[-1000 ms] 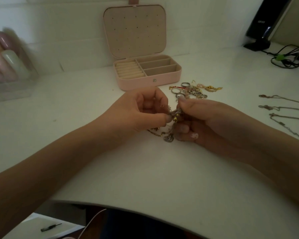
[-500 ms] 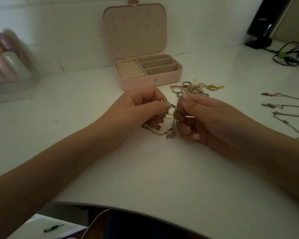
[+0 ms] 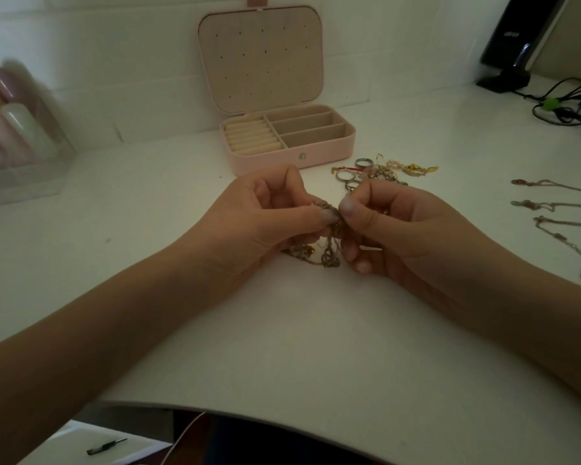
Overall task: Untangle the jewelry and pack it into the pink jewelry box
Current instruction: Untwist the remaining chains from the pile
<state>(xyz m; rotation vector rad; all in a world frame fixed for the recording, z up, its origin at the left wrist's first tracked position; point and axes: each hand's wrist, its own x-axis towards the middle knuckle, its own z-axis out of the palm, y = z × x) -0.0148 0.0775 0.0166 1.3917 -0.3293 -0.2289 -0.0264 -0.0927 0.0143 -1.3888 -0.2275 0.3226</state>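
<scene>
My left hand (image 3: 262, 213) and right hand (image 3: 393, 226) were close together, both pinching the knot (image 3: 329, 229) of thin chains just over the table (image 3: 282, 330), in front of the open pink box (image 3: 316, 152). The chains looked light, floppy and easy to snap, so I think holding right beside the knot was best.

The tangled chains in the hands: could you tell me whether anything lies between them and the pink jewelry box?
Nothing visible does. The tangled chains are pinched by the left hand and right hand; the open pink jewelry box sits just behind, across bare table.
</scene>
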